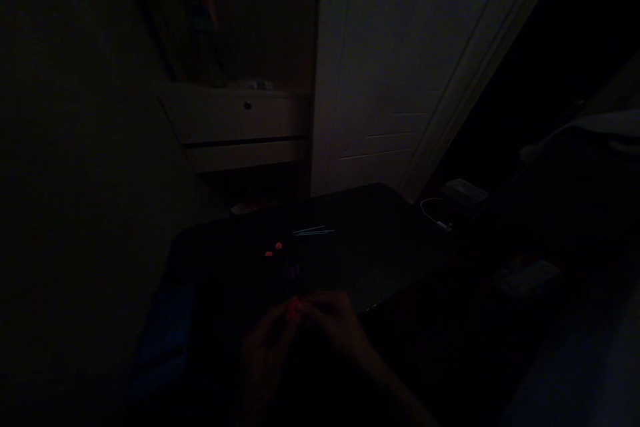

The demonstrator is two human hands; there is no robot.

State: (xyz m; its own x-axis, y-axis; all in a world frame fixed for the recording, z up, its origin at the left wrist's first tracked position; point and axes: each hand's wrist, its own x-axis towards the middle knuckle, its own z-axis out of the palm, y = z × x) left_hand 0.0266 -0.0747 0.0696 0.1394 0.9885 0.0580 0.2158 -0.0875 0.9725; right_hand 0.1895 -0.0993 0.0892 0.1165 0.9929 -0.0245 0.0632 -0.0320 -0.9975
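The scene is very dark. My left hand (pixel 265 340) and my right hand (pixel 335 320) meet over the near part of a dark table (pixel 370 240). Their fingertips are closed around a small red piece (pixel 294 307), whose kind is too dim to make out. Just beyond the fingers, a faint purple thing (pixel 293 271) lies on the table. Farther off are two small orange-red pieces (pixel 279 245), side by side but apart. Behind them to the right rest several thin pale sticks (pixel 313 231).
A dark blue flat thing (pixel 165 333) is at the table's left side. Beyond the table stand a drawer unit (pixel 240 121) and a pale door (pixel 375 67). Right of the table are a box (pixel 465 193) and a white cable (pixel 430 210).
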